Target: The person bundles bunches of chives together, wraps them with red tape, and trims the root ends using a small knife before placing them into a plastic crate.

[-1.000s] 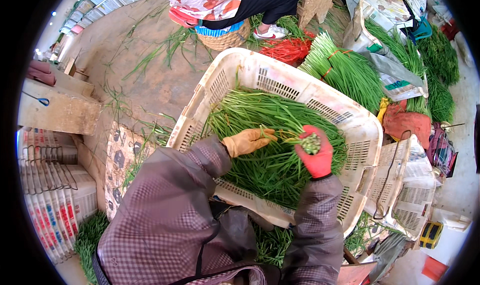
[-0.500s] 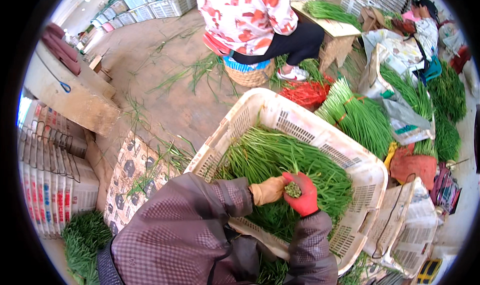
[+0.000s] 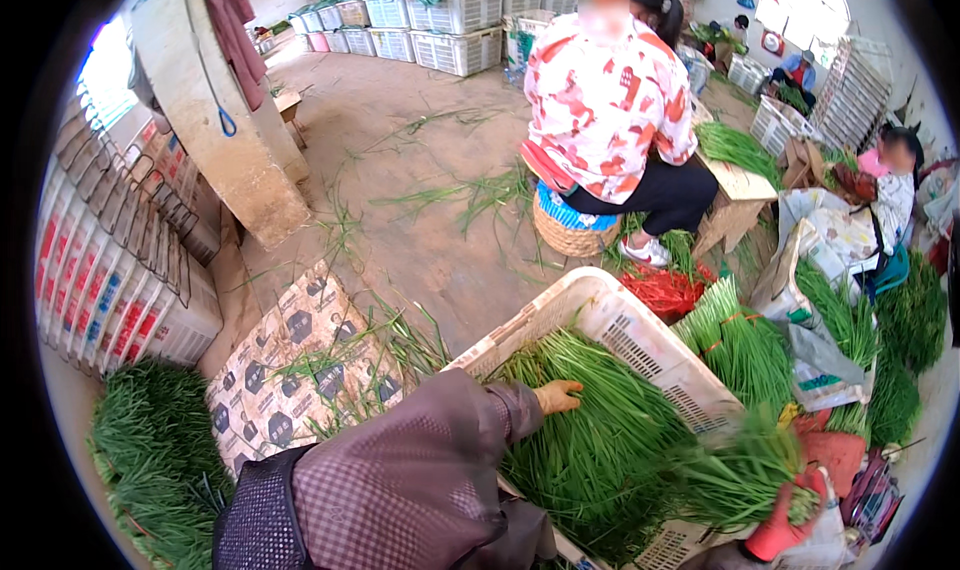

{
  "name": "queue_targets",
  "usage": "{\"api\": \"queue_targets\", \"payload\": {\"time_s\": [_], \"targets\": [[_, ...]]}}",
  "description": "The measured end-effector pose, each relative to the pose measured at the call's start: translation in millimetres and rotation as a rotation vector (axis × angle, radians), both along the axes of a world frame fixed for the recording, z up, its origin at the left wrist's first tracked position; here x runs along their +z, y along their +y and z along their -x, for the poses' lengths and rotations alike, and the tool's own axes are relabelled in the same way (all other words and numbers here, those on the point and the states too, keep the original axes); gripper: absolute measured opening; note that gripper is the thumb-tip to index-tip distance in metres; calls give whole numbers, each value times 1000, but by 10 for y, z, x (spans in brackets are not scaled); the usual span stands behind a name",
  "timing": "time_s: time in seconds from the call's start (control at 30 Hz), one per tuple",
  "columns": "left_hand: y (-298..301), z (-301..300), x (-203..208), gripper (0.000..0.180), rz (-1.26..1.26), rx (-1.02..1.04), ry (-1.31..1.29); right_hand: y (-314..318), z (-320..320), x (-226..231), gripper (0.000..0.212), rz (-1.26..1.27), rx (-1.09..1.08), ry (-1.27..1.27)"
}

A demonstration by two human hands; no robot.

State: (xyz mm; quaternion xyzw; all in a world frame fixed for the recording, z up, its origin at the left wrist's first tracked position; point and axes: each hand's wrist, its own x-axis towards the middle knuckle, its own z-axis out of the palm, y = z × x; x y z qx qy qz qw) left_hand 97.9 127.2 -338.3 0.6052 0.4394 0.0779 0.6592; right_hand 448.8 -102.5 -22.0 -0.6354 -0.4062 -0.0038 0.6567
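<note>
By the red-gloved right hand (image 3: 785, 525), a green bunch (image 3: 738, 470) is gripped by its ends, now carried from above the crate's middle to its right side. The tan-gloved left hand (image 3: 558, 397) is parted from it and laid on loose greens (image 3: 595, 450) inside the crate (image 3: 610, 315); its grip cannot be told. Beyond, more of the seated person (image 3: 610, 120) is shown.

A green bunch (image 3: 735, 470), leaves blurred, fans leftward from the red-gloved fingers (image 3: 784, 510); loose stalks (image 3: 610, 440) heap beside the yellow-gloved fingers (image 3: 565, 388).

Free above green stalks (image 3: 605, 455); crate wall (image 3: 640, 342) blocks beyond.
</note>
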Motion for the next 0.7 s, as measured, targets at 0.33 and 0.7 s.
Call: {"api": "queue_targets", "payload": {"time_s": [0.33,0.7], "targets": [[-642,367,2321,43,149,-180,-482,-1166,1185,-179,21,840,561,-7],[-2762,597,3038,72,1289,-613,-737,-1811,2749,684,45,360,632,-594]]}}
